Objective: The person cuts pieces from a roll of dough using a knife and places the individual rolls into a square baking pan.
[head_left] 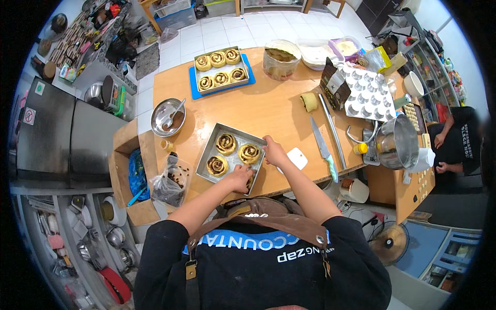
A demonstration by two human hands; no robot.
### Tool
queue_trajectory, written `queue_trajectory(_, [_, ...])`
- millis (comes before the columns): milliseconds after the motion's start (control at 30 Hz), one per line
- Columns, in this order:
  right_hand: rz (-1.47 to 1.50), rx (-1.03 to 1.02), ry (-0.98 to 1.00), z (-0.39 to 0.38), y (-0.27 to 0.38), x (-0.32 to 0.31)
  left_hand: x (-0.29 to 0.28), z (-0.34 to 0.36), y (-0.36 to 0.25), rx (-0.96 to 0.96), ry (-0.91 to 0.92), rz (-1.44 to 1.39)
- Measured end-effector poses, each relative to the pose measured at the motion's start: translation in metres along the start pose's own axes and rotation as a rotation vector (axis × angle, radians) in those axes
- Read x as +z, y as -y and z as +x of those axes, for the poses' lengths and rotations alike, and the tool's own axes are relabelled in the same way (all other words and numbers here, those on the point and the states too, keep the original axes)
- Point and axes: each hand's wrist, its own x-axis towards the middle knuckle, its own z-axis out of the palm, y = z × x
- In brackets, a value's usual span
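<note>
A square metal baking pan (203, 164) lies tilted at the table's near edge. Three swirled dough rolls with dark filling, one of them a roll (226, 144) at the back left, show fully inside it. My left hand (238, 179) reaches into the pan's near right corner, its fingers closed around another dough roll that it mostly hides. At the pan's right side, my right hand (273, 152) grips the rim. A white dough scraper (296, 158) lies beside my right forearm. Farther right are a long knife (321, 139) and a cut piece of rolled dough (309, 102).
A second pan (202, 89) of rolls stands on a blue board at the back. A metal bowl (160, 113) with a spoon and a plastic bag (170, 191) sit left. A metal rod (332, 129), muffin tray (369, 90) and mixer bowl (398, 142) stand right, near another person (460, 139).
</note>
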Motion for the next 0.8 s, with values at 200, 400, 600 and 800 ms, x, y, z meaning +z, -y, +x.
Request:
queue_trajectory(200, [-0.031,0.017,0.007,0.003,-0.004,0.002,0.009,0.004,-0.017,-0.110,-0.007,-0.015])
queue_trajectory(400, [-0.178,-0.102,-0.018,0.016,-0.020,0.012,0.022,0.003,-0.016,-0.132,-0.140,-0.114])
queue_trajectory(600, [-0.177,-0.122,-0.057,0.019,-0.028,0.014,0.020,-0.002,-0.002,-0.107,-0.167,-0.219])
queue_trajectory(800, [-0.136,-0.055,-0.003,0.004,-0.003,0.003,0.016,-0.018,-0.004,-0.085,-0.402,-0.236])
